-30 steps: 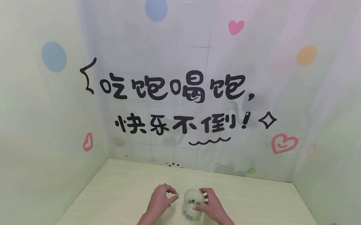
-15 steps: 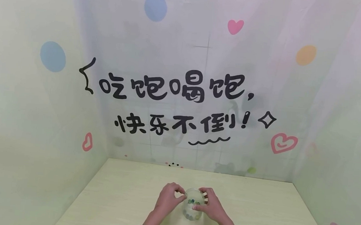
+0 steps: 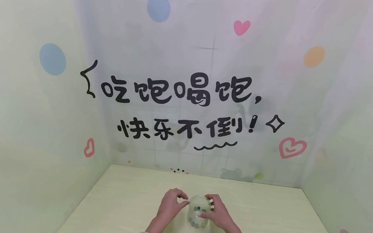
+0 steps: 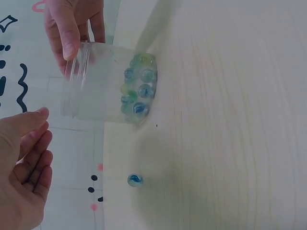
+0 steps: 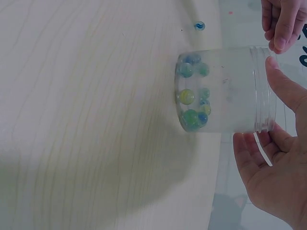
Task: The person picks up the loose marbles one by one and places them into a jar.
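Note:
A clear plastic jar [image 3: 198, 220] stands upright on the table, several blue, green and yellow glass marbles [image 4: 145, 91] lying in its bottom. My right hand [image 3: 220, 212] grips it near the threaded rim, thumb on the near side and fingers round the far side. Just left of the rim is my left hand [image 3: 171, 205], its thumb and forefinger slightly apart and its other fingers loosely bent. Nothing shows between those fingers. One blue swirled marble [image 4: 135, 180] lies loose on the table to the jar's left; in the head view the left hand hides it.
The pale wood-grain table [image 3: 127, 196] reaches back to a light curtain wall [image 3: 179, 39] printed with dark writing, dots and hearts. Similar walls rise along the left and right sides. A tiny dark speck [image 4: 156, 125] marks the tabletop beside the jar.
My left hand has brought a pinched marble rightward to the jar's rim and let it go, then drawn back slightly. My right hand has kept its grip on the jar.

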